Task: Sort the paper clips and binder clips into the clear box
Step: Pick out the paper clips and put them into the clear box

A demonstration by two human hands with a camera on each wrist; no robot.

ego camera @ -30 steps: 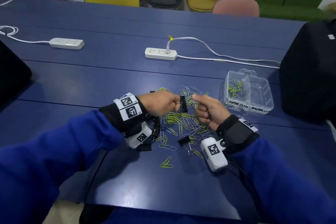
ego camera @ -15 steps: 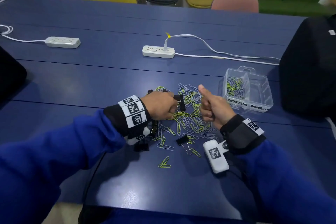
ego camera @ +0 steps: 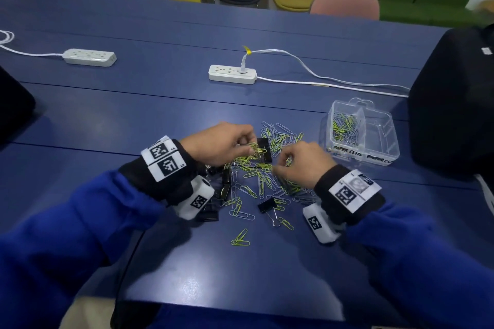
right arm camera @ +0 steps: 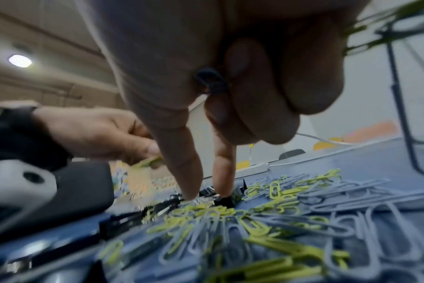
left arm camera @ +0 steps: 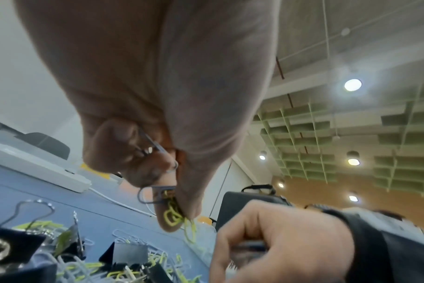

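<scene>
A heap of yellow-green and grey-blue paper clips (ego camera: 264, 179) (right arm camera: 274, 216) lies mid-table, mixed with black binder clips (ego camera: 267, 205) (left arm camera: 131, 250). My left hand (ego camera: 250, 145) (left arm camera: 179, 214) hovers over the heap's far left and pinches a small bunch of yellow and grey paper clips (left arm camera: 172, 216). My right hand (ego camera: 278, 168) (right arm camera: 206, 191) is palm down, thumb and forefinger tips touching the heap; its other fingers curl round a dark paper clip (right arm camera: 211, 80). The clear box (ego camera: 385, 125) stands to the right; its left compartment holds paper clips (ego camera: 344, 125).
Two white power strips (ego camera: 232, 73) (ego camera: 89, 56) and their cords lie farther back. A black bag (ego camera: 454, 104) stands right of the box, another dark object (ego camera: 13, 104) at the left edge. Chairs line the table's far side.
Both hands were raised fists close together, the right with its thumb up. Now the right has turned palm down onto the heap, and yellow clips show in the left hand's fingers.
</scene>
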